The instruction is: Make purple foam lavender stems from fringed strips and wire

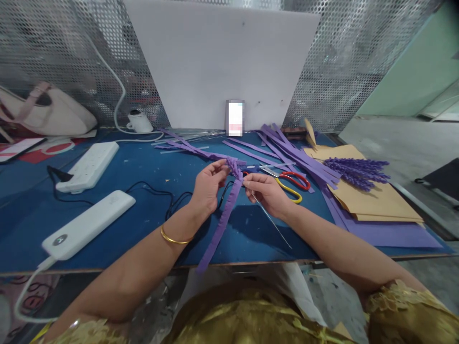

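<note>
We hold the wound purple head (234,167) over the middle of the tabletop (150,243), and its fringed strip (225,215) hangs towards us, the end reaching the front edge. Our left hand (209,187) pinches the head between thumb and fingers; our right hand (268,193) closes on a thin wire (273,222) at the head's base, the wire slanting out below. The strip looks light, soft and easily creased, so a gentle fingertip hold at the wound base should suit it; the wire seems slim but springy. Scissors (274,173) lie just beside the right hand and a black cable (154,191) runs near the left, leaving the most open room between our forearms.
</note>
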The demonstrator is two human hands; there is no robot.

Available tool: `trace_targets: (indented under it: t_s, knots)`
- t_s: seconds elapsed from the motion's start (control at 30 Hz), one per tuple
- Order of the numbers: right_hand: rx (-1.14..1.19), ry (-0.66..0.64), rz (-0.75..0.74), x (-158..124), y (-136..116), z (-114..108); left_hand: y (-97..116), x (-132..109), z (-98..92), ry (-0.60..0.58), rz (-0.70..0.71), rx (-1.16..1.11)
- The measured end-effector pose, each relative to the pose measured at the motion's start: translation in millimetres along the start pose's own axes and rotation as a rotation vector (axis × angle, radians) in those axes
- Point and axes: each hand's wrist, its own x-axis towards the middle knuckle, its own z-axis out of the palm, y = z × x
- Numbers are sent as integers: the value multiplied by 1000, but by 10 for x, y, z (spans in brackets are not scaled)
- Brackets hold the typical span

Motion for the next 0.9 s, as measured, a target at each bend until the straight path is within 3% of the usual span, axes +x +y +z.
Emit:
trace_targets:
  t_s: [0.17, 0.3, 0.9]
  knots:
    - [-6, -1, -11, 2, 4, -1, -40, -39, 10, -85, -99, -68]
    - [-14, -3, -17, 6, 6, -2, -50, -96, 31, -167, -132, 14]
    - [-68, 9, -49, -10, 26, 4, -47, -139, 55, -143, -128, 65]
